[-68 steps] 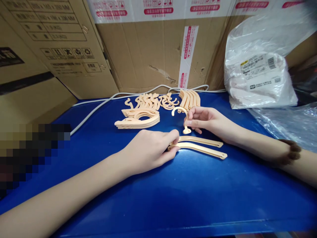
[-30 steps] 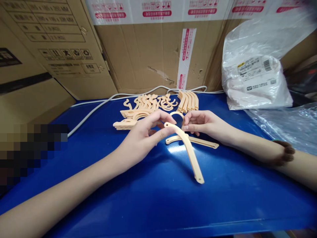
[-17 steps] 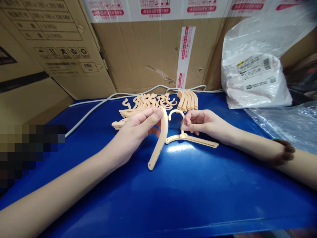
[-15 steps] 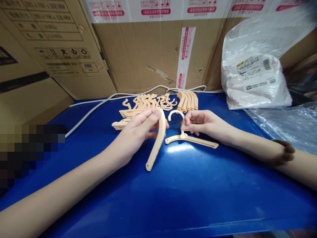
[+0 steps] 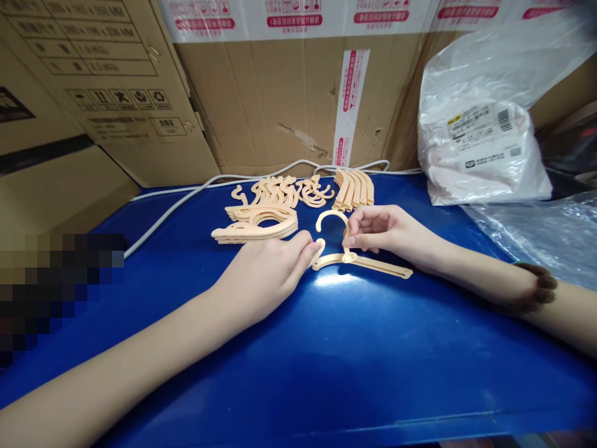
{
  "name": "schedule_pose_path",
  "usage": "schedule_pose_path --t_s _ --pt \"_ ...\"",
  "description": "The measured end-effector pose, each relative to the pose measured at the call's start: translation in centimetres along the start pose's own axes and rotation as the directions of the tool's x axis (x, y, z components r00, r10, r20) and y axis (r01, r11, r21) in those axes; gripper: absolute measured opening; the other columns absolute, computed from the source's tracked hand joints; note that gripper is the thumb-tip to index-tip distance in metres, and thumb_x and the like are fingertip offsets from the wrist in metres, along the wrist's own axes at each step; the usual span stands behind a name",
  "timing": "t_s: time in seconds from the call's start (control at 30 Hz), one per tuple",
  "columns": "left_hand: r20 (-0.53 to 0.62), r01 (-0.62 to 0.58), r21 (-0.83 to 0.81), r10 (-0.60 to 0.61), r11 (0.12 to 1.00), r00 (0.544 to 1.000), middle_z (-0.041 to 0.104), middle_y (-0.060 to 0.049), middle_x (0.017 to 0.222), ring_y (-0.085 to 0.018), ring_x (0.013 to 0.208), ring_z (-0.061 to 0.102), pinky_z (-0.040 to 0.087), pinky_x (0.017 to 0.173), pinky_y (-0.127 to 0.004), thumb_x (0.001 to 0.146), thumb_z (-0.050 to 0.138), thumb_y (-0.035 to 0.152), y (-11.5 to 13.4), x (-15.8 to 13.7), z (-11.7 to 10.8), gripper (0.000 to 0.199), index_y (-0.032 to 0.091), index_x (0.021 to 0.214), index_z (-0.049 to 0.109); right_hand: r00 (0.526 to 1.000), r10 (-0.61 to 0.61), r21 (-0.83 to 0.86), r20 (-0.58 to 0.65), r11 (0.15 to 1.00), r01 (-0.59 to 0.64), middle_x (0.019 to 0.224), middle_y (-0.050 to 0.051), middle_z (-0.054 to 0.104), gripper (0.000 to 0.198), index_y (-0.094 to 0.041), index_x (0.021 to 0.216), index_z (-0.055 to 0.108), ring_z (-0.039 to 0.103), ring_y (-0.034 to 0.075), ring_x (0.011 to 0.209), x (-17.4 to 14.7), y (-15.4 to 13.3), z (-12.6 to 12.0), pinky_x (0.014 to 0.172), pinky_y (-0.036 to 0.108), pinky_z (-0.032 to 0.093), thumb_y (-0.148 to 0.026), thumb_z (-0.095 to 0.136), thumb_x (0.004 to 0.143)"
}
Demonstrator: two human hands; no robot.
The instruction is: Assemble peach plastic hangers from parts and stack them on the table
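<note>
My right hand [image 5: 380,230] pinches the hook stem of a cream plastic hanger [image 5: 380,266], just above its round joint. The hanger's hook curves up to the left, and one slotted arm slopes down to the right. My left hand [image 5: 268,270] is closed around a cream hanger arm [image 5: 319,247]. Only the rounded end of that piece shows past the thumb; the rest lies hidden in the hand. This end is close to the hanger's left tip, but I cannot tell whether they touch.
Behind my left hand lies a stack of hanger pieces [image 5: 261,230]. Loose hooks [image 5: 275,191] and a row of curved arms [image 5: 355,190] sit farther back on the blue table [image 5: 326,373]. A white cable [image 5: 172,218], cardboard boxes [image 5: 275,106] and a plastic bag [image 5: 480,143] border the surface.
My left hand has turned over and lowered, bringing the hanger arm from upright to the hanger's left tip. The stack behind it is now uncovered. My right hand has barely moved.
</note>
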State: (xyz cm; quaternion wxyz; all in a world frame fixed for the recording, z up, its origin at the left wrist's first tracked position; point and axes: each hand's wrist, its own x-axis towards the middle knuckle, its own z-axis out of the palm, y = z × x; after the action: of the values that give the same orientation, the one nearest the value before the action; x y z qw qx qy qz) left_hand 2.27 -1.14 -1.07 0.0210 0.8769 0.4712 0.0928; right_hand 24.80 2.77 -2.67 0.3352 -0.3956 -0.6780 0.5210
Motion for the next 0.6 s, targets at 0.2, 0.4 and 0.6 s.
schedule_pose_path --t_s 0.2,0.4,0.6 --pt "0.007 -0.017 0.037 0.017 0.999 1.000 0.060 -0.003 0.073 -0.022 0.071 0.056 0.032 0.062 -0.031 0.102 0.025 0.038 0.15 0.04 -0.03 0.040 0.020 0.080 0.052 1.000 -0.024 -0.029 0.013 0.999 0.025 0.067 -0.001 0.064 0.017 -0.017 0.074 0.065 0.051 0.009 0.058 0.05 -0.02 -0.04 0.050 0.022 0.036 -0.028 0.077 0.071" --pt "-0.024 -0.039 -0.001 0.039 0.999 0.999 0.058 -0.002 0.070 -0.019 0.065 0.053 0.027 0.057 -0.029 0.099 0.029 0.040 0.24 -0.28 -0.11 0.035 0.019 0.083 0.053 1.000 -0.022 -0.008 -0.006 1.000 0.022 0.068 -0.001 0.064 0.018 -0.019 0.087 0.072 0.051 0.010 0.059 0.03 0.19 -0.03 0.050 0.023 0.037 -0.032 0.075 0.075" --pt "-0.036 -0.088 0.069 0.091 0.994 0.995 0.054 -0.002 0.068 -0.020 0.063 0.051 0.026 0.057 -0.031 0.093 0.034 0.032 0.23 -0.46 0.03 0.024 0.019 0.084 0.052 0.999 -0.007 0.003 -0.033 1.000 0.007 0.073 0.001 0.065 0.028 -0.020 0.100 0.074 0.049 0.010 0.060 0.02 0.55 -0.27 0.053 0.025 0.038 -0.036 0.073 0.077"
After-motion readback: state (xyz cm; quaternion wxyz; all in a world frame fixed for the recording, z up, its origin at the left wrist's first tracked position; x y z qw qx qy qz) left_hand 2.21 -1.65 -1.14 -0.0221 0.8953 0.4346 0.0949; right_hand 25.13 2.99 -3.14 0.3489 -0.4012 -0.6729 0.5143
